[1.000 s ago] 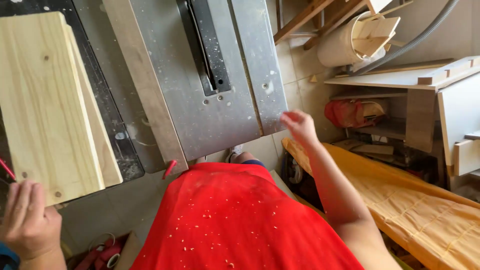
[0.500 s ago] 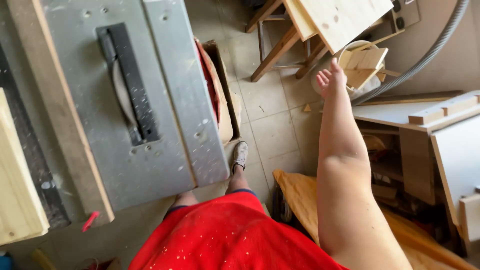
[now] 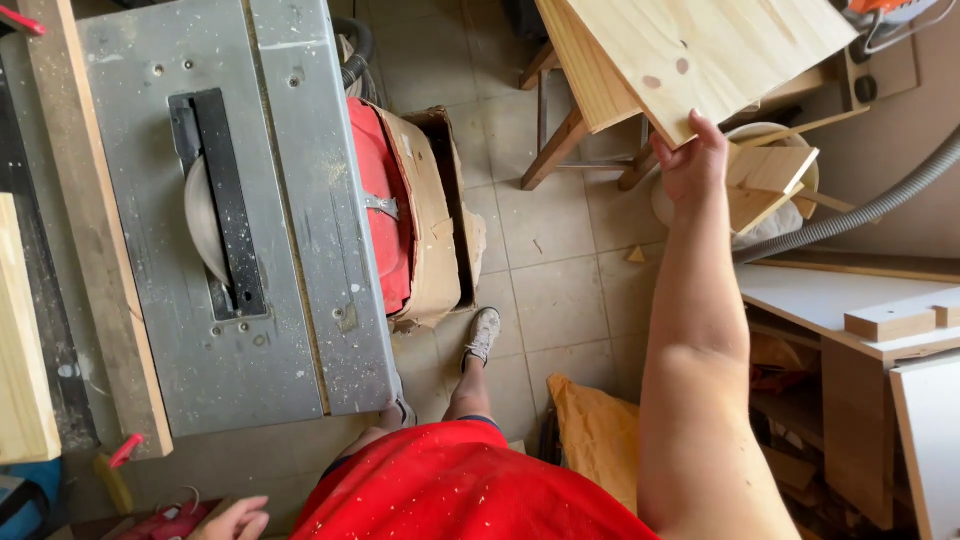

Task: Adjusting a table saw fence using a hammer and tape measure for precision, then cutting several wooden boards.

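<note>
Pine board (image 3: 700, 50) sits top right on a stack over a wooden stool (image 3: 560, 140). Right hand (image 3: 695, 160) grips its lower corner, fingers curled on it. Left hand (image 3: 232, 520) bottom left, fingers loosely together, holding nothing, near the table saw (image 3: 300, 250).

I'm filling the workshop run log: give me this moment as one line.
right hand: gripping edge of pine board | left hand: low, empty | table saw: untouched

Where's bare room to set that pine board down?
Free: the grey saw table right of the blade slot, and floor tiles between cardboard box and stool. Crowded: shelves under the right hand holding the pine board.
</note>
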